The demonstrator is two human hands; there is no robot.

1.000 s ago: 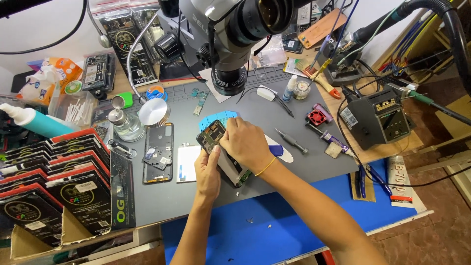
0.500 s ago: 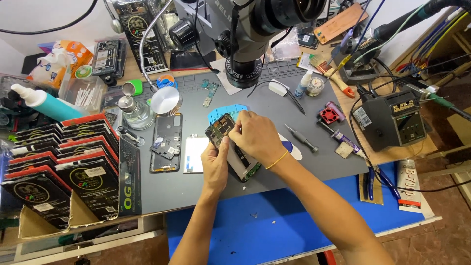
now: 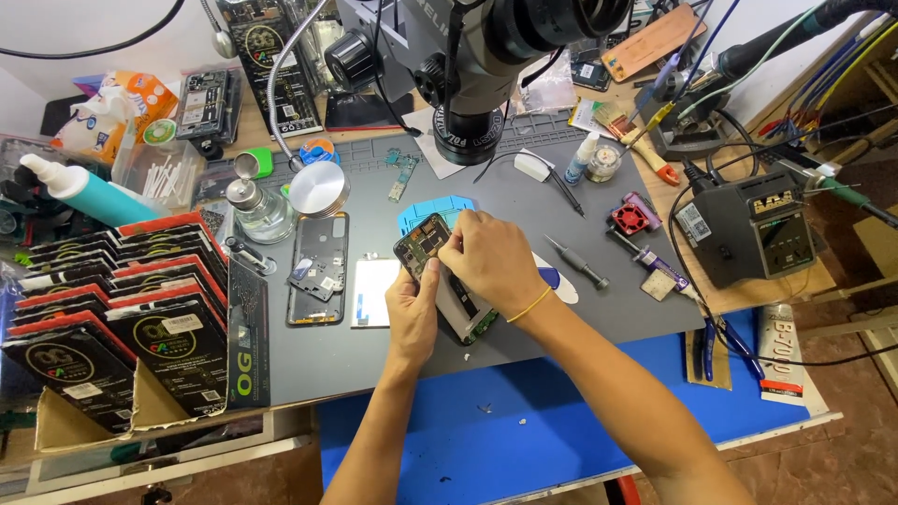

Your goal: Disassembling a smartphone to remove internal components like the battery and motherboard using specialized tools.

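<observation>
Both my hands are working mid-bench on the grey rubbery mat: left hand gripping the opened rectangular phone, right hand fingertips pinching at its exposed board.

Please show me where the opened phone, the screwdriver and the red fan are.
opened phone (image 3: 423,241), head view, on its exposed upper end
screwdriver (image 3: 578,263), head view, on the middle of its handle
red fan (image 3: 630,218), head view, on its centre

The work mat is grey, the table edge blue, the bottle teal, and the boxes black with red tops.
</observation>
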